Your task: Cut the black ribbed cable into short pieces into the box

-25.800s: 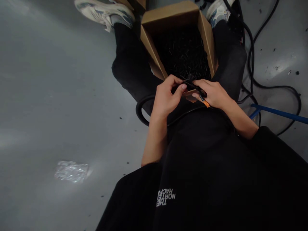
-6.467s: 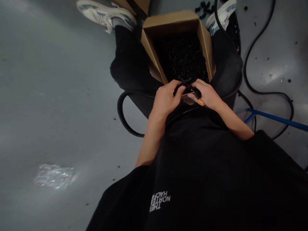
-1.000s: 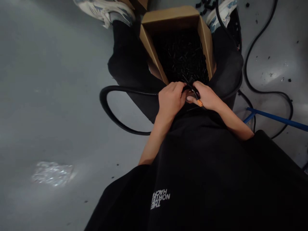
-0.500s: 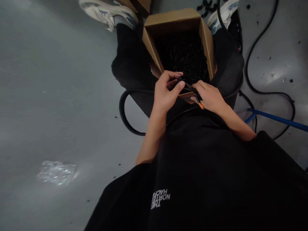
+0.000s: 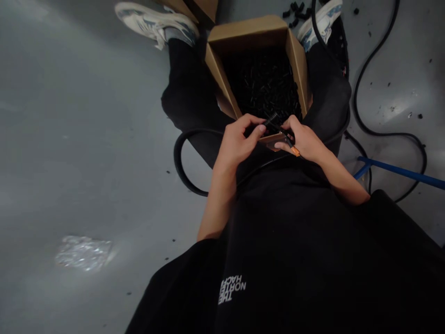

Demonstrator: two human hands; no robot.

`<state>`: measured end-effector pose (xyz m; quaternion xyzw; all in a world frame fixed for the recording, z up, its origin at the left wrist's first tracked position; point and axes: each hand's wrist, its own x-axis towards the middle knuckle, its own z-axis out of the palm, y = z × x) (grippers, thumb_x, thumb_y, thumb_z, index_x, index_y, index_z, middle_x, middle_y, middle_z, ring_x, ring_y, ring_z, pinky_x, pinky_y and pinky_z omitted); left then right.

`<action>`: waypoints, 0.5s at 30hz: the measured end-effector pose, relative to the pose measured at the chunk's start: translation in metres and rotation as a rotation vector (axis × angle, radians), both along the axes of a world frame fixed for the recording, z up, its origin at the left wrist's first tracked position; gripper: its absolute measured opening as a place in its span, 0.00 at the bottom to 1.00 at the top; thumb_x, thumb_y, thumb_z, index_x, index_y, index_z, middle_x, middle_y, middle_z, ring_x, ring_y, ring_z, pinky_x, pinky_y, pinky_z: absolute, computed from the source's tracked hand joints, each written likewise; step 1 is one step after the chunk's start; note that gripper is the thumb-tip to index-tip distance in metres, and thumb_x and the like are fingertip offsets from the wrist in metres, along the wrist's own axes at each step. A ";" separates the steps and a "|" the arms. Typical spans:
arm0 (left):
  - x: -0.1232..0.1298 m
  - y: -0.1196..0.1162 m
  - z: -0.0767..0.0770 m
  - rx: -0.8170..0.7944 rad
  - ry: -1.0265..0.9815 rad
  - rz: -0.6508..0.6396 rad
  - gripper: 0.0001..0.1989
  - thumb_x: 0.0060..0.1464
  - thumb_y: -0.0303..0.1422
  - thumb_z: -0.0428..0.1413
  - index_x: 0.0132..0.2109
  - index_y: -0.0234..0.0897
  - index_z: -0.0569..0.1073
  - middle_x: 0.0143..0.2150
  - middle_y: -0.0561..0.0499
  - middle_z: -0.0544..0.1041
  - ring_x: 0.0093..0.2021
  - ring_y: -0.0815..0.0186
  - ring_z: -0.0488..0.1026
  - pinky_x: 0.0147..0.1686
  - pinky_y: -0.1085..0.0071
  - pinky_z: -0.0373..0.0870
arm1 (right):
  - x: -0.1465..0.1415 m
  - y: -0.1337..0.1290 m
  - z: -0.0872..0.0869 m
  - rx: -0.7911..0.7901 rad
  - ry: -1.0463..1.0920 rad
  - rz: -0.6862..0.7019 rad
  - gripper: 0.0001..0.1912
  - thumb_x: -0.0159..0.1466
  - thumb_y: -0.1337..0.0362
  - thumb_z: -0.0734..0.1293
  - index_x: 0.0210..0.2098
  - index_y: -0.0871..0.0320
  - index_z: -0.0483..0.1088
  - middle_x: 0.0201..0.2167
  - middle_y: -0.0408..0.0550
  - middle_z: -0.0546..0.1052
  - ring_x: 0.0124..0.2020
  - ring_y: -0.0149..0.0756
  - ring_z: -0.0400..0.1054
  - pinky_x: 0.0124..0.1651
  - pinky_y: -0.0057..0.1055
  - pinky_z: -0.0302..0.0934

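My left hand (image 5: 236, 141) pinches a short black ribbed tube (image 5: 271, 119) between thumb and fingers, above the near edge of a cardboard box (image 5: 248, 30). My right hand (image 5: 308, 139) is closed on a cutting tool with an orange-ended handle (image 5: 295, 150). The tool's dark front part points toward the tube; against the black behind it I cannot make out whether the two touch. Many short black pieces (image 5: 267, 83) fill the box, which stands between the legs.
A thick black hose (image 5: 179, 160) loops out at the left, and a black cable (image 5: 358, 102) winds over the floor at the right. A blue bar (image 5: 406, 172) lies at the right. Black pieces (image 5: 295, 9) are scattered beyond the box. A clear plastic bag (image 5: 83, 253) lies on the floor.
My left hand has turned and lowered slightly, and the ribbed tube now shows tilted up from its fingertips. My right hand's thumb and fingers have spread wider around the tool.
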<state>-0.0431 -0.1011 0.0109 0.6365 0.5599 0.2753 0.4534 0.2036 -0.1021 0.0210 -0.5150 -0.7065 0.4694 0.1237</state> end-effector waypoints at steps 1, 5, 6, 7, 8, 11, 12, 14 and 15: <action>0.001 0.000 -0.001 -0.025 -0.050 -0.030 0.24 0.69 0.57 0.57 0.48 0.40 0.81 0.45 0.45 0.87 0.45 0.58 0.83 0.51 0.63 0.81 | 0.001 0.002 0.000 0.016 0.024 0.013 0.34 0.66 0.35 0.75 0.56 0.54 0.69 0.53 0.55 0.83 0.47 0.47 0.80 0.50 0.43 0.75; 0.002 -0.002 -0.005 -0.064 -0.170 -0.042 0.28 0.65 0.62 0.58 0.44 0.40 0.79 0.42 0.46 0.86 0.40 0.60 0.83 0.44 0.65 0.81 | 0.002 0.006 0.001 0.049 0.036 0.021 0.39 0.63 0.31 0.75 0.56 0.55 0.69 0.53 0.56 0.82 0.45 0.45 0.80 0.50 0.42 0.74; 0.001 -0.003 -0.005 -0.048 -0.153 -0.014 0.27 0.66 0.61 0.58 0.44 0.40 0.79 0.42 0.46 0.86 0.40 0.61 0.83 0.44 0.65 0.80 | 0.001 0.005 0.001 0.040 0.028 0.017 0.39 0.64 0.31 0.75 0.57 0.55 0.69 0.52 0.55 0.83 0.44 0.44 0.80 0.49 0.41 0.74; 0.000 -0.003 -0.004 -0.024 -0.118 0.010 0.26 0.67 0.59 0.59 0.45 0.40 0.79 0.42 0.46 0.86 0.41 0.61 0.83 0.45 0.66 0.80 | 0.001 0.004 0.001 0.032 0.023 0.009 0.38 0.65 0.32 0.74 0.57 0.55 0.68 0.51 0.54 0.83 0.44 0.44 0.81 0.49 0.40 0.73; 0.000 -0.004 -0.003 0.005 -0.073 0.025 0.24 0.68 0.57 0.59 0.45 0.39 0.79 0.43 0.46 0.86 0.42 0.61 0.83 0.46 0.66 0.80 | 0.001 0.003 0.001 0.028 0.018 0.000 0.37 0.66 0.32 0.74 0.57 0.55 0.68 0.49 0.53 0.83 0.44 0.44 0.81 0.49 0.39 0.73; 0.000 -0.005 -0.001 0.085 0.062 0.021 0.16 0.70 0.47 0.59 0.48 0.39 0.80 0.46 0.46 0.87 0.47 0.60 0.83 0.51 0.66 0.78 | 0.000 0.000 -0.001 0.024 0.008 -0.018 0.36 0.67 0.33 0.74 0.57 0.55 0.67 0.47 0.52 0.83 0.46 0.45 0.82 0.49 0.39 0.72; 0.002 -0.006 -0.001 0.107 0.096 0.009 0.14 0.70 0.44 0.59 0.48 0.39 0.80 0.47 0.46 0.87 0.47 0.59 0.83 0.51 0.65 0.78 | -0.001 -0.001 -0.002 0.023 0.007 -0.022 0.36 0.67 0.34 0.74 0.57 0.55 0.67 0.48 0.52 0.83 0.46 0.46 0.81 0.49 0.40 0.72; 0.005 -0.008 -0.004 0.143 0.155 -0.015 0.10 0.70 0.40 0.59 0.50 0.39 0.80 0.48 0.46 0.86 0.49 0.58 0.82 0.53 0.64 0.77 | -0.004 -0.001 -0.004 0.020 0.002 -0.022 0.37 0.66 0.33 0.74 0.57 0.55 0.66 0.52 0.54 0.82 0.46 0.46 0.81 0.50 0.41 0.73; 0.006 -0.009 -0.006 0.160 0.188 -0.025 0.09 0.70 0.38 0.59 0.50 0.39 0.80 0.49 0.46 0.86 0.50 0.57 0.82 0.54 0.62 0.77 | -0.006 0.000 -0.005 0.018 -0.004 -0.019 0.38 0.66 0.32 0.74 0.57 0.55 0.66 0.54 0.55 0.82 0.46 0.45 0.81 0.50 0.42 0.73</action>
